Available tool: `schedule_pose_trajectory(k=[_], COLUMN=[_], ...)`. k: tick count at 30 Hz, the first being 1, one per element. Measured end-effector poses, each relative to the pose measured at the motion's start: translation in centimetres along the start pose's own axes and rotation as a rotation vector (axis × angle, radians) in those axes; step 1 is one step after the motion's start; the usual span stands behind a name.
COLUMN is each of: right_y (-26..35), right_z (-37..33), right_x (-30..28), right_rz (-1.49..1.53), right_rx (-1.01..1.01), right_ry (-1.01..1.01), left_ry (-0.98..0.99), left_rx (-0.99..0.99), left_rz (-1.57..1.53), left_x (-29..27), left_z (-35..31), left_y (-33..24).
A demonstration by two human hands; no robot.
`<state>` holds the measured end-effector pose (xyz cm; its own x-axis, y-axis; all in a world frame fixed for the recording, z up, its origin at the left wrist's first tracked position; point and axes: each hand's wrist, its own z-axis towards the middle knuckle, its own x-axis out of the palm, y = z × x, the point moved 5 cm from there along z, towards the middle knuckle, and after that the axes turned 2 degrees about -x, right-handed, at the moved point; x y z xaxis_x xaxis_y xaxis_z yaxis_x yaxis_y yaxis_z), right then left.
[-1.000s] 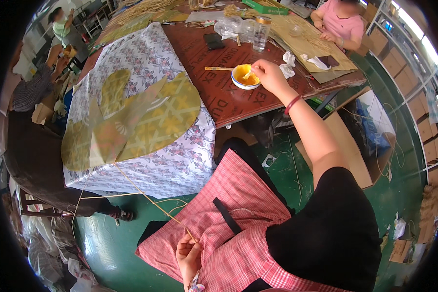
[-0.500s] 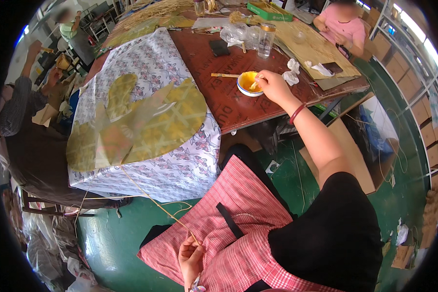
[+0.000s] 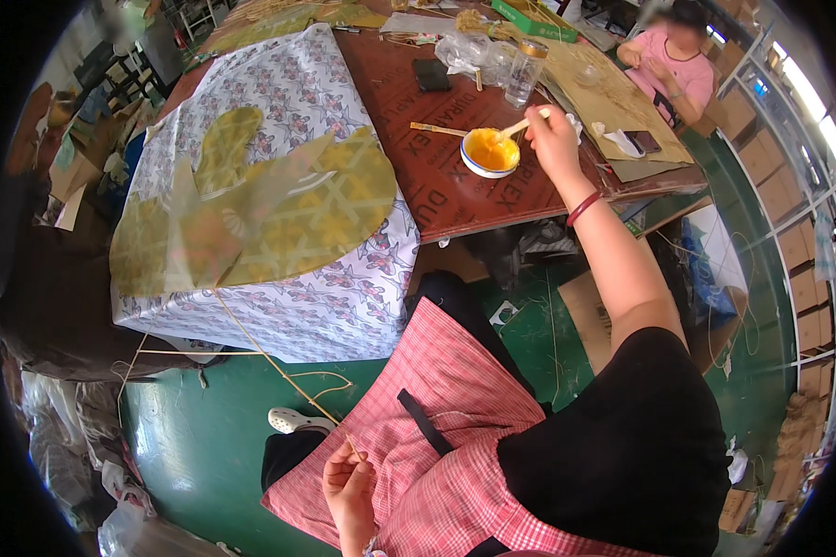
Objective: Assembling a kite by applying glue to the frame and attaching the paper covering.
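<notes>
My right hand (image 3: 555,144) grips the pale handle of a brush (image 3: 520,124). The brush's lower end is in a white bowl (image 3: 489,171) of thick yellow-orange paste on the red-brown table. Low over my lap, my left hand (image 3: 350,492) pinches the near end of a thin bamboo strip (image 3: 293,379). This strip runs up to the front edge of a translucent olive-yellow sheet (image 3: 320,237) with rounded lobes. The sheet lies on a white patterned cloth (image 3: 376,311) that hangs over the table's front.
Beside the bowl rests a flat wooden stick (image 3: 434,128). Behind it stand a clear jar (image 3: 527,72), a dark square object (image 3: 431,75) and crumpled plastic (image 3: 474,58). A person in pink (image 3: 683,65) sits far right. Cardboard (image 3: 581,311) lies below the table's right side.
My right hand has lifted and moved right, and the brush handle now shows above the bowl. My left hand keeps the strip. The view has shifted; the person at left has mostly left the picture.
</notes>
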<state>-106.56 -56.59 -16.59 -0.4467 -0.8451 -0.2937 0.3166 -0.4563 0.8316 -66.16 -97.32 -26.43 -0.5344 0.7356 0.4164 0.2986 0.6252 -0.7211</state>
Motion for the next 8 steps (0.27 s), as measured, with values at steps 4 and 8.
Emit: schedule_pose_trajectory(k=[4, 8], right_y=[2.1, 2.1], right_z=[1.2, 0.4], right_x=[-1.4, -1.7], right_rz=[0.176, 0.179], right_rx=[-0.01, -0.062], right_ry=[-0.107, -0.135], left_ry=[0.005, 0.041], left_rx=[0.02, 0.012], left_rz=[0.012, 0.027], left_x=[-0.3, -0.1], left_z=[0.1, 0.1], left_y=[0.4, 0.4])
